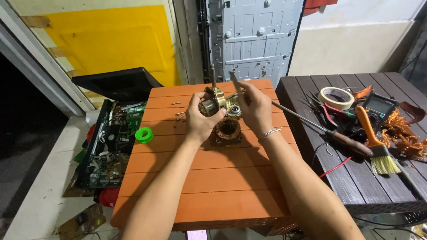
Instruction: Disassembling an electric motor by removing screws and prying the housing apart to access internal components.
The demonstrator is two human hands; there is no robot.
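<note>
Brass-coloured motor rotor with steel shaft [214, 98] sits raised above the orange slatted desk [200, 178], our left hand [201, 119] wrapped around it so the shaft stands upright. Our right hand [253, 106] pinches a thin metal tool [236, 86] beside the rotor. Below the rotor rests the copper-wound stator [228, 130].
</note>
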